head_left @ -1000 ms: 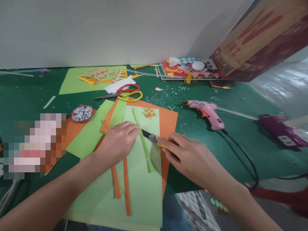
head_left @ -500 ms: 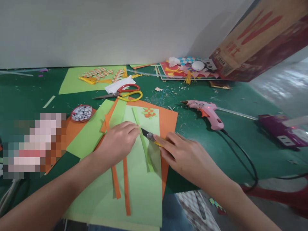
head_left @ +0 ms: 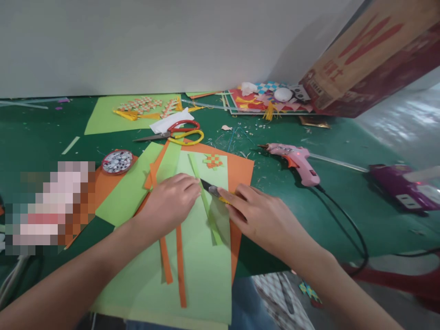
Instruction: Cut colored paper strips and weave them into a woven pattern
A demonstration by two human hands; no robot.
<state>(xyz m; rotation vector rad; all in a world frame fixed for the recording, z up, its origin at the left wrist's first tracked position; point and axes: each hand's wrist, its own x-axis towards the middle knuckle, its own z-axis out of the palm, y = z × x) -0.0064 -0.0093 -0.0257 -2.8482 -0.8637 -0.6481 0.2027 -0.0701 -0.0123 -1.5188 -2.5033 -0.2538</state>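
My left hand (head_left: 173, 198) pinches a narrow green paper strip (head_left: 211, 217) near its upper part. In my right hand (head_left: 263, 211) is a utility knife (head_left: 213, 190) with a yellow handle, its blade tip at the strip beside my left fingertips. Below them lies a large light green paper sheet (head_left: 202, 279), over orange paper (head_left: 242, 172). Two orange paper strips (head_left: 181, 270) rest on the sheet below my left hand. A small green-and-orange woven paper piece (head_left: 213, 161) sits near the sheet's top edge.
Beyond the sheets lie scissors (head_left: 185, 133) with red and yellow handles. At right are a pink glue gun (head_left: 297, 160) with its cord and a purple power strip (head_left: 400, 188). A round box of googly eyes (head_left: 117, 162) stands left; a paper bag (head_left: 367, 59) leans at the back right.
My right hand and the knife have shifted very slightly up and left along the strip. My left hand keeps its pinch almost in place.
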